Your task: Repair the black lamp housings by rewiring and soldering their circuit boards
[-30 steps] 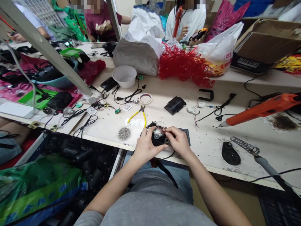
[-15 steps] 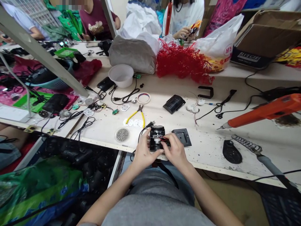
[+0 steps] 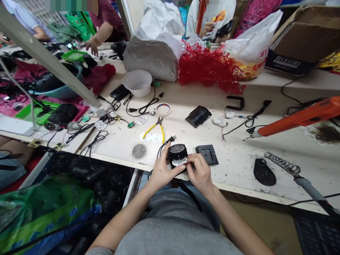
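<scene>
Left hand (image 3: 162, 172) gripping a black cylindrical housing (image 3: 177, 151) at the table's (image 3: 231, 166) front edge; right hand (image 3: 199, 173), fingers pinching a thin red wire (image 3: 187, 163). Light tension should spare the wire.

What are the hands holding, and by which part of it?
A black device: the left hand grips its left and near sides; the right hand has fingers at its right edge, perhaps on wires, too small to tell.

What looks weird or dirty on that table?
The ragged pale sheet at the far right has a big dark brown patch, as if scorched or stained. Nearer, the white wooden-looking bench is smudged dark around the flat black teardrop-shaped plate. I can't tell why.
</scene>
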Tool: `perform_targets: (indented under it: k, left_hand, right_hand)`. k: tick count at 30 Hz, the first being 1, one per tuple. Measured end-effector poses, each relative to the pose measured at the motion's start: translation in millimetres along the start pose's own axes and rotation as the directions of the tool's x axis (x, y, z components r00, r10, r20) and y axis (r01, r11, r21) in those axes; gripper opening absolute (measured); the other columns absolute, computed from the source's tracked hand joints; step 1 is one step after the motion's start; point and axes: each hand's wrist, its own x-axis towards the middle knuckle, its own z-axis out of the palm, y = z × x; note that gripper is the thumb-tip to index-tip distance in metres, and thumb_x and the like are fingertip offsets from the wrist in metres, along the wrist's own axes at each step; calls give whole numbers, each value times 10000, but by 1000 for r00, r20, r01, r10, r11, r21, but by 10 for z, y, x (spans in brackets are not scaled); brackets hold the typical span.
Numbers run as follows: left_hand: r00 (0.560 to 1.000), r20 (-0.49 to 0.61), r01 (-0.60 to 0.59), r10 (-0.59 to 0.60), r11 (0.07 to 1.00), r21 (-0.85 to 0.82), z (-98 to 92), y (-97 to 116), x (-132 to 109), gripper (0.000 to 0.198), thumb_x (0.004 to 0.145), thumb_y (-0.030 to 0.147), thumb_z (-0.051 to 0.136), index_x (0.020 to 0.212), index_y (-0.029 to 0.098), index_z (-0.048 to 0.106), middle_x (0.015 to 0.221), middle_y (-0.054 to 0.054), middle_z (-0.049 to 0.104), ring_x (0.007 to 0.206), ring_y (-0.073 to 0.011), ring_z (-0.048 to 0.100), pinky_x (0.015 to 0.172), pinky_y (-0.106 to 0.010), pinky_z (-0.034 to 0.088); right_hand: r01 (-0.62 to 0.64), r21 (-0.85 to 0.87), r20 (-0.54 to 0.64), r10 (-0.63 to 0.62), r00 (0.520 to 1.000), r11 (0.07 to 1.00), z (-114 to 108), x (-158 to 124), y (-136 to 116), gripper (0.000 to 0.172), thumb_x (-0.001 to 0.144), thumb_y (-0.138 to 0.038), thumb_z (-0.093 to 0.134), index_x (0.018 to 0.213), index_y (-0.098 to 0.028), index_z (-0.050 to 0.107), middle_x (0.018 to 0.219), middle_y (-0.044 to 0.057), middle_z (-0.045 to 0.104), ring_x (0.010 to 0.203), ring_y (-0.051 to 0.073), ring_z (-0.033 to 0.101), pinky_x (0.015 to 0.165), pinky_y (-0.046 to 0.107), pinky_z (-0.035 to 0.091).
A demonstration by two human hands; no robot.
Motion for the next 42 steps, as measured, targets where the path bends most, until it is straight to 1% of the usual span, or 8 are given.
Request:
perform_targets:
  k: [6,10,15,22,31,36,39,42]
  left_hand:
    - [1000,-13,-17,17,999,-50,-4,-28,39,996,740,411,800,1552,167,277,1515,-178,480,1392,-306,491,1117,-447,468]
    - [999,30,38,-33,985,-170,-69,-50,63,1059,702,459,828,1556,179,269,1525,-170,470,1399,-308,483,1144,-446,440]
    - [994,101,55,-36,980,-192,-148,-54,73,1048,683,446,851,1545,199,308,1557,-166,435,1429,-312,447,1182,-459,393]
    - [989,136,82,-52,971,-224,-164,-62,111,917,660,401,865,1448,174,456,1455,-148,557,1367,-306,522,1160,-456,432]
    - [987,151,96,-59,964,-248,-177,-4,239,871,627,388,888,1389,165,532,1386,-139,620,1317,-312,568,1148,-472,435]
    - [981,146,162,-128,954,-253,-170,-5,371,868,626,367,887,1392,169,530,1311,-135,668,1183,-303,658,1043,-488,524]
    - [984,65,175,-166,964,-199,-158,-22,435,842,628,348,889,1376,177,542,1203,-126,714,1065,-276,702,973,-471,563]
    - [987,26,161,-159,982,-98,-130,-55,477,789,648,360,880,1344,159,567,1139,-118,723,964,-240,712,924,-443,581]
  right_hand:
    - [24,26,-2,-24,1000,999,-31,35,-46,213,876,-27,488,937,-224,540,870,55,598,869,196,636,759,336,552]
    - [-120,131,66,112,992,984,-113,52,-66,245,842,-119,546,1063,-222,574,991,87,639,943,236,658,809,400,575]
    - [-334,198,226,289,930,921,-152,72,-28,450,885,-287,625,1322,-218,539,1180,124,697,1046,254,700,904,421,594]
    - [-381,161,316,318,894,910,-126,130,-18,398,914,-346,610,1298,-239,623,1175,96,732,1052,250,710,906,393,593]
    - [-338,111,288,295,911,935,-103,222,33,360,904,-347,628,1245,-234,656,1096,88,747,970,243,711,854,382,591]
    - [-218,-14,262,214,941,976,-271,193,133,413,934,-403,592,1311,-234,612,1159,107,713,1026,262,687,868,410,572]
    - [-105,-132,229,133,964,986,-408,111,172,285,957,-346,561,1197,-213,639,1072,106,703,984,261,657,847,418,537]
    - [19,-251,269,51,962,968,-454,23,176,132,951,-274,566,1029,-202,644,930,81,699,957,270,620,830,425,483]
